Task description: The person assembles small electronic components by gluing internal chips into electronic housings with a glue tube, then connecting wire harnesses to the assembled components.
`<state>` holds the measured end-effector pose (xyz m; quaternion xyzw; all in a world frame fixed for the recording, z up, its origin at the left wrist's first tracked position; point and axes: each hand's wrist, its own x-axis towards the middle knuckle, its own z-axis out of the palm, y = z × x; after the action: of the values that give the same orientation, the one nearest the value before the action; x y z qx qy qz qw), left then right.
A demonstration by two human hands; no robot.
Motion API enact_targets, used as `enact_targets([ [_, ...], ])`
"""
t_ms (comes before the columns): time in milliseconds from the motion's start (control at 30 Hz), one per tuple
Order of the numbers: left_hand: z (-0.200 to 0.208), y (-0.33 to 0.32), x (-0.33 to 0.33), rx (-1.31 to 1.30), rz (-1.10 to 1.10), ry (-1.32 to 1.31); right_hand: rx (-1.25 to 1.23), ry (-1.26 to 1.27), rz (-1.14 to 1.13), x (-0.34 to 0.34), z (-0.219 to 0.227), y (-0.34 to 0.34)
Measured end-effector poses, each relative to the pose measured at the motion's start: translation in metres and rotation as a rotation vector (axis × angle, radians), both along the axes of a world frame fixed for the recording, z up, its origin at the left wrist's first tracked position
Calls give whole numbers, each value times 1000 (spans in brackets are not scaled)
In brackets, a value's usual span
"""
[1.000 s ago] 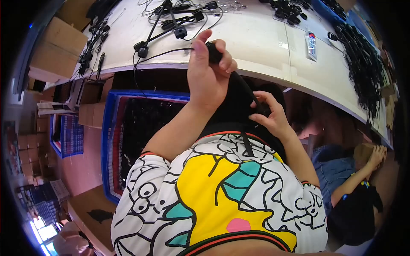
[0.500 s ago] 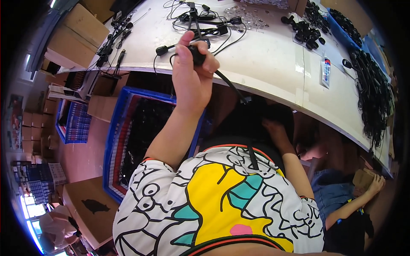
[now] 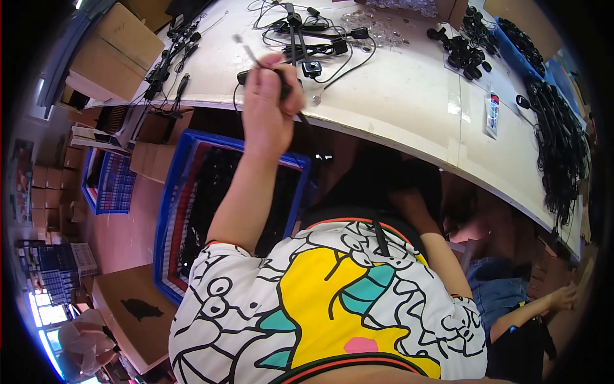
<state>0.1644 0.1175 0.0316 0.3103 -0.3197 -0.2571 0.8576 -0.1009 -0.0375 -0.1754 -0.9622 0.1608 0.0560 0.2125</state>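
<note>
Head view: my left hand has risen from my lap to the white bench; its fingers are closed around a black cable piece, lifted above the bench's near edge. My right hand has dropped beneath the bench, hidden; whether it's open I cannot tell. The blue crate sits below.

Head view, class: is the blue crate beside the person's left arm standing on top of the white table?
No. The blue crate sits down on the floor beyond the edge of the white table, beside the raised left hand.
</note>
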Motion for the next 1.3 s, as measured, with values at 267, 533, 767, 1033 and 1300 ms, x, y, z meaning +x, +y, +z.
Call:
enact_targets([
  [267,-25,-35,-67,70,-357,-140,420,-629,-156,9,179,10],
  [533,-62,-64,-142,305,-510,-328,396,-740,-273,24,210,-3],
  [767,-88,-47,-132,601,-545,-549,206,-804,-173,8,172,7],
  [1033,-32,-35,-78,908,-641,-337,-82,-670,33,1,168,9],
  [1300,-26,-36,-75,1027,-765,-300,-145,-605,33,-3,172,5],
])
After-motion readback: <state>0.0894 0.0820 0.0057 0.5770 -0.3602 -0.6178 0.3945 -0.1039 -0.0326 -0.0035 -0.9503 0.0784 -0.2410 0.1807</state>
